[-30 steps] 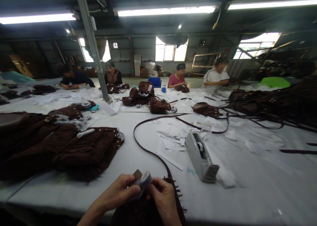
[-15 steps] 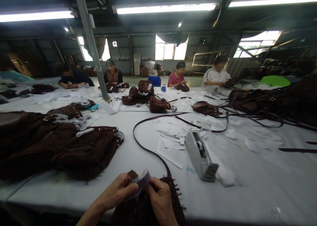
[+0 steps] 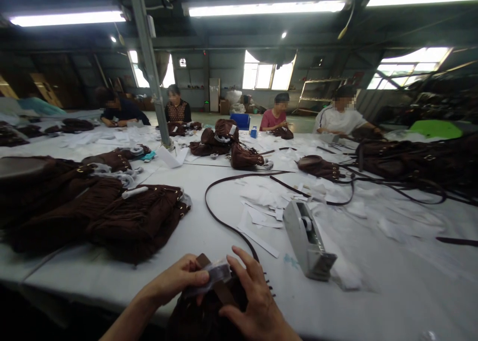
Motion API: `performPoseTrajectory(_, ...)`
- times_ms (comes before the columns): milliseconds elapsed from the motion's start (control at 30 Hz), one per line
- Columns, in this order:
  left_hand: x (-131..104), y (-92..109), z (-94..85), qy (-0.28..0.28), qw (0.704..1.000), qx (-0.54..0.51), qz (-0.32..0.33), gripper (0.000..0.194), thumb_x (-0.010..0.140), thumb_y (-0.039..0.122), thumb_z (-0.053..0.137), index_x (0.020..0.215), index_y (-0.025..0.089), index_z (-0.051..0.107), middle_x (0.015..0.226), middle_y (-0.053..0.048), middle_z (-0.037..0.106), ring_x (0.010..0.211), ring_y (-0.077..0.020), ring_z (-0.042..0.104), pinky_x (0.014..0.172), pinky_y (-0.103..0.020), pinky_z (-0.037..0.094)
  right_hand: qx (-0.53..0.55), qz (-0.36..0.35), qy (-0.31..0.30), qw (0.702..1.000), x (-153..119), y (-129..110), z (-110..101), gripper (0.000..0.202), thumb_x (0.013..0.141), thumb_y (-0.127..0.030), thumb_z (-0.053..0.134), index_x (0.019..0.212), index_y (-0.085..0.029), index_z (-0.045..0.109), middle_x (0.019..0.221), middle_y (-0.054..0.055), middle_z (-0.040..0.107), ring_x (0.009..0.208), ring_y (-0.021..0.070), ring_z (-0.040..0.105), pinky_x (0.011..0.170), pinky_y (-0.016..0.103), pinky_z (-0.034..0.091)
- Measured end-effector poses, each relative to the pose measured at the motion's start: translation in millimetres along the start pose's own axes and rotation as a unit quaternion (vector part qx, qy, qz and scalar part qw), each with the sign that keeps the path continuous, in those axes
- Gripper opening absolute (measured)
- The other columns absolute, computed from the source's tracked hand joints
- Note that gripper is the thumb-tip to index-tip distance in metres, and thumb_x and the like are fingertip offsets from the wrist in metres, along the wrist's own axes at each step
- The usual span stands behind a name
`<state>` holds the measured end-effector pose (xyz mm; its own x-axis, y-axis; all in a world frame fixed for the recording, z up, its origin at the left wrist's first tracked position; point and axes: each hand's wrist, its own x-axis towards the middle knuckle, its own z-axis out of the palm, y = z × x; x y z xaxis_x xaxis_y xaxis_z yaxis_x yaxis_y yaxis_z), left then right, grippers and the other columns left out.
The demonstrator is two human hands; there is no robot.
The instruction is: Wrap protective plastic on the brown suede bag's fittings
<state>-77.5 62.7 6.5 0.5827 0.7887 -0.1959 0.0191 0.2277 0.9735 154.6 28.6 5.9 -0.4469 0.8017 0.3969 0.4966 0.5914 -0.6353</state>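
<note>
At the table's near edge lies a dark brown fringed bag [image 3: 201, 313], partly hidden by my hands. My left hand [image 3: 182, 276] is closed, thumb on top, on a brown strap [image 3: 224, 295] with a pale translucent plastic wrapping [image 3: 218, 273] around part of it. My right hand [image 3: 257, 298] is open over the bag, fingers spread, the fingertips close to the wrapping's right end; whether they touch it I cannot tell. A long thin brown strap [image 3: 214, 214] curves away across the table from behind my right hand.
A grey tape dispenser [image 3: 311, 246] stands right of my hands, near white paper strips [image 3: 259, 239] and crumpled tissue. Brown bags [image 3: 138, 221] are piled at left, with more [image 3: 246, 157] mid-table. A metal post [image 3: 151, 72] rises from the table. Several people sit across it.
My right hand has opened from its pinch by the wrapped strap and spread its fingers to the right. My left hand keeps its hold. The view has shifted slightly left.
</note>
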Motion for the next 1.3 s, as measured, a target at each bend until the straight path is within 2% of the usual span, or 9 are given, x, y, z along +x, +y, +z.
performPoseTrajectory(133, 1, 5, 3.9, -0.022, 1.0, -0.01, -0.005, 0.045, 0.072, 0.054, 0.071, 0.072, 0.009, 0.068, 0.054, -0.003, 0.06, 0.044, -0.0097, 0.046, 0.043, -0.021, 0.026, 0.013, -0.04, -0.043, 0.998, 11, 1, -4, 0.086, 0.069, -0.024, 0.08, 0.142, -0.024, 0.035, 0.139, 0.013, 0.05, 0.129, 0.0315, 0.044, 0.109, 0.052, 0.035)
performPoseTrajectory(233, 2, 6, 6.5, -0.013, 1.0, -0.016, -0.004, 0.043, 0.074, 0.052, 0.07, 0.075, 0.009, 0.067, 0.056, -0.001, 0.059, 0.046, -0.0096, 0.046, 0.045, -0.02, 0.027, 0.063, -0.027, 0.029, 0.997, 13, 4, 6, 0.049, 0.085, -0.017, 0.061, 0.131, -0.023, 0.047, 0.121, 0.009, 0.062, 0.112, 0.0224, 0.058, 0.097, 0.038, 0.049)
performPoseTrajectory(333, 2, 5, 9.4, -0.003, 1.0, -0.021, -0.002, 0.041, 0.076, 0.051, 0.069, 0.076, 0.01, 0.066, 0.058, -0.001, 0.058, 0.051, -0.0097, 0.046, 0.049, -0.02, 0.029, 0.076, -0.037, 0.081, 0.993, 13, 8, 18, 0.044, 0.087, -0.012, 0.054, 0.129, -0.023, 0.048, 0.113, 0.008, 0.065, 0.103, 0.0199, 0.062, 0.09, 0.033, 0.053)
performPoseTrajectory(500, 2, 6, 12.5, -0.008, 1.0, -0.027, -0.013, 0.04, 0.078, 0.05, 0.069, 0.09, 0.012, 0.066, 0.07, -0.001, 0.06, 0.06, -0.0112, 0.048, 0.056, -0.021, 0.034, 0.058, -0.055, 0.116, 0.99, 10, 10, 26, 0.043, 0.089, -0.013, 0.052, 0.13, -0.023, 0.048, 0.109, 0.007, 0.067, 0.099, 0.0192, 0.064, 0.088, 0.031, 0.054)
performPoseTrajectory(633, 0, 10, 8.6, -0.032, 0.999, -0.03, -0.023, 0.041, 0.079, 0.048, 0.069, 0.103, 0.015, 0.065, 0.086, -0.002, 0.061, 0.075, -0.014, 0.051, 0.07, -0.024, 0.039, 0.049, -0.079, 0.076, 0.993, 7, 16, 16, 0.043, 0.091, -0.012, 0.05, 0.132, -0.024, 0.045, 0.116, 0.007, 0.064, 0.106, 0.0185, 0.061, 0.093, 0.031, 0.052)
performPoseTrajectory(867, 1, 12, 6.6, -0.01, 0.997, -0.077, 0.009, 0.045, 0.081, 0.043, 0.068, 0.116, 0.015, 0.063, 0.097, -0.006, 0.064, 0.081, -0.0166, 0.054, 0.073, -0.025, 0.039, -0.17, -0.199, 0.093, 0.961, -1, 20, -10, 0.049, 0.088, -0.002, 0.04, 0.129, -0.026, 0.055, 0.141, 0.012, 0.044, 0.127, 0.0262, 0.043, 0.096, 0.043, 0.049)
performPoseTrajectory(967, 3, 11, 8.8, -0.016, 0.998, -0.059, 0.016, 0.044, 0.081, 0.046, 0.066, 0.106, 0.011, 0.068, 0.085, -0.006, 0.063, 0.071, -0.0143, 0.05, 0.064, -0.023, 0.038, -0.202, -0.251, 0.098, 0.942, -2, 14, -11, 0.041, 0.091, -0.007, 0.042, 0.121, -0.026, 0.063, 0.134, 0.011, 0.052, 0.116, 0.0242, 0.051, 0.091, 0.039, 0.05)
performPoseTrajectory(1100, 3, 12, 9.4, 0.009, 1.0, -0.01, 0.026, 0.046, 0.081, 0.042, 0.067, 0.118, 0.015, 0.06, 0.083, -0.002, 0.06, 0.067, -0.0123, 0.047, 0.059, -0.022, 0.036, -0.193, -0.292, 0.103, 0.931, 2, 5, -10, 0.038, 0.091, -0.007, 0.04, 0.115, -0.019, 0.066, 0.12, 0.012, 0.062, 0.105, 0.0215, 0.056, 0.087, 0.034, 0.05)
performPoseTrajectory(1300, 1, 28, 24.3, 0.046, 0.978, 0.176, 0.098, 0.024, 0.082, 0.02, 0.057, 0.106, 0.018, 0.06, 0.091, -0.002, 0.062, 0.081, -0.0162, 0.054, 0.074, -0.026, 0.043, -0.153, -0.23, 0.132, 0.952, 12, -6, -5, 0.029, 0.091, -0.012, 0.047, 0.103, -0.024, 0.07, 0.121, 0.012, 0.064, 0.087, 0.0199, 0.063, 0.071, 0.033, 0.055)
